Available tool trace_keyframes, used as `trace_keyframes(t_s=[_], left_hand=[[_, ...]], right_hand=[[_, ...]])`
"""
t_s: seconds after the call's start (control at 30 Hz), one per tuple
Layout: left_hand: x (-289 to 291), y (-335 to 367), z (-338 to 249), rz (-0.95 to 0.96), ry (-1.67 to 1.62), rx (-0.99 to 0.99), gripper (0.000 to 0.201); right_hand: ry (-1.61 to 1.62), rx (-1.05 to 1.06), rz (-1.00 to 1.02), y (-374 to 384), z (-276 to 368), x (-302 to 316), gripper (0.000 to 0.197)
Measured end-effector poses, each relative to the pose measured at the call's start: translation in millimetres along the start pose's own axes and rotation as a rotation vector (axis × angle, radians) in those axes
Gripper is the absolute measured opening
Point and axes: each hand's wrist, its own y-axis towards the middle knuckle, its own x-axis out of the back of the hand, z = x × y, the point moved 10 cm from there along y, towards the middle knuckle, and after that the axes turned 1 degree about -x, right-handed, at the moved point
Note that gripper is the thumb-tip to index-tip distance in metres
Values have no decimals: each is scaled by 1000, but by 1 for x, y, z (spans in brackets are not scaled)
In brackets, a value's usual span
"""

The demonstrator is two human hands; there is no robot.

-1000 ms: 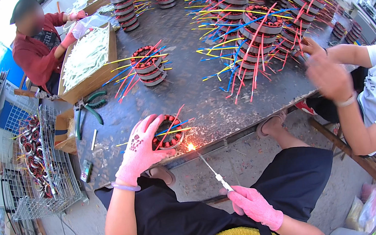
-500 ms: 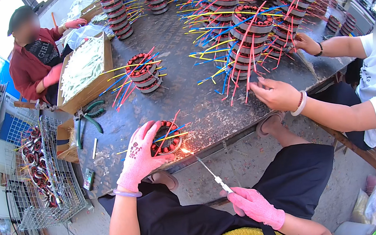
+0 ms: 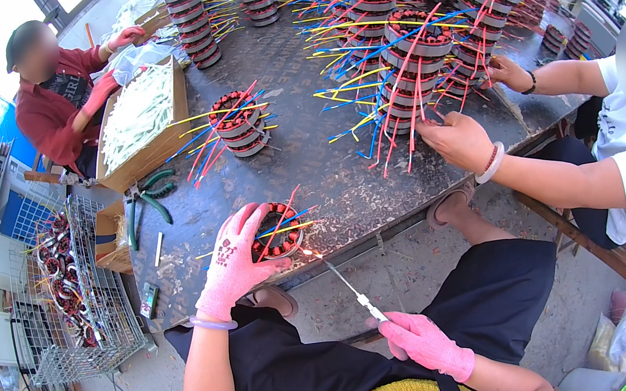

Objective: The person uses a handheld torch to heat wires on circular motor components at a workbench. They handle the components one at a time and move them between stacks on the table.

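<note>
The left hand point(image 3: 234, 260), in a pink glove, lies over a wound stator point(image 3: 276, 235) at the near edge of the counter point(image 3: 326, 177), fingers curled around its left side to steady it. The right hand point(image 3: 425, 342), also gloved pink, is clenched on a thin torch point(image 3: 349, 289) held low over the lap; the tip reaches up to the stator's near rim, where a small flame point(image 3: 308, 252) burns at the wire ends. Red, blue and yellow leads fan out from the stator's top.

Judging from how things lie, this one stator is mid-way through its heating or joining step: the flame is on it and the hand has not let go. Two or three more stators point(image 3: 239, 125) are stacked in the middle of the counter with their leads loose, and many taller stacks point(image 3: 406, 56) crowd the far side, so a great deal seems left to do. A wire basket point(image 3: 73, 294) at the left holds further stators; whether those are finished I cannot tell.

Across the counter a person in white sorts leads on a stack with both hands, and a person in red works beside a box of white sleeves point(image 3: 138, 117). Green pliers point(image 3: 149, 202) lie unused near the left edge.
</note>
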Motion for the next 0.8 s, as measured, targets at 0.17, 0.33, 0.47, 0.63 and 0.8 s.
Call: trace_keyframes(t_s=[0.17, 0.33, 0.47, 0.63, 0.8], left_hand=[[-1, 0, 2, 32, -4, 36, 90], [-1, 0, 2, 24, 0, 26, 89], [0, 0, -1, 28, -15, 29, 90], [0, 1, -1, 25, -8, 28, 90], [1, 1, -3, -3, 3, -5, 88]], right_hand=[[18, 1, 2, 0, 0, 0, 35], [6, -3, 1, 0, -5, 2, 36], [25, -1, 4, 1, -6, 1, 37], [11, 2, -7, 1, -7, 3, 35], [26, 9, -2, 2, -8, 3, 35]])
